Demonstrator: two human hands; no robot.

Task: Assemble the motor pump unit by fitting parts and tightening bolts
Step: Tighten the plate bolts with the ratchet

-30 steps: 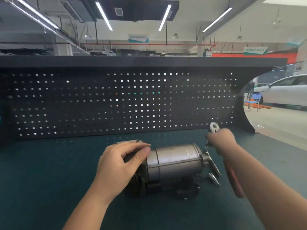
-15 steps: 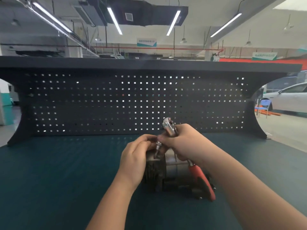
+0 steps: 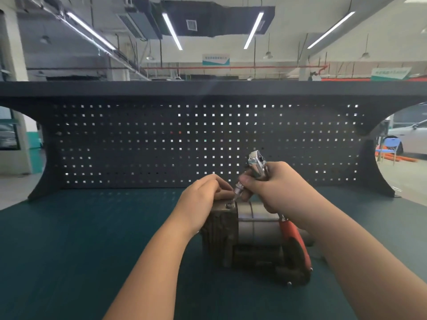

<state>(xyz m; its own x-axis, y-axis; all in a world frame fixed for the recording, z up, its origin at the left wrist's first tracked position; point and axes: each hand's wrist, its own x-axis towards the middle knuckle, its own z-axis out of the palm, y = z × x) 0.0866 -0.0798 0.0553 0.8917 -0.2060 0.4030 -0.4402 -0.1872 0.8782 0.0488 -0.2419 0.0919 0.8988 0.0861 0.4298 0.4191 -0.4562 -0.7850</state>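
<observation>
The motor pump unit [image 3: 251,229] lies on its side on the green bench mat: a silver cylinder at right, a dark ribbed housing at left. My right hand [image 3: 277,188] grips a chrome ratchet wrench [image 3: 256,165] with a red handle that hangs down past the motor. Its bit points down at a bolt [image 3: 229,205] on top of the ribbed housing. My left hand [image 3: 203,197] rests curled on the housing's top left, fingertips beside the bolt.
A dark pegboard back panel [image 3: 161,144] with a shelf on top closes the bench behind the motor. The green mat [image 3: 80,239] stretches left and in front. A workshop hall and a white car [image 3: 409,139] lie beyond at right.
My right hand has brought the wrench from the motor's right end over to its left top, bit now on the bolt. My left hand shifted to the housing's top.
</observation>
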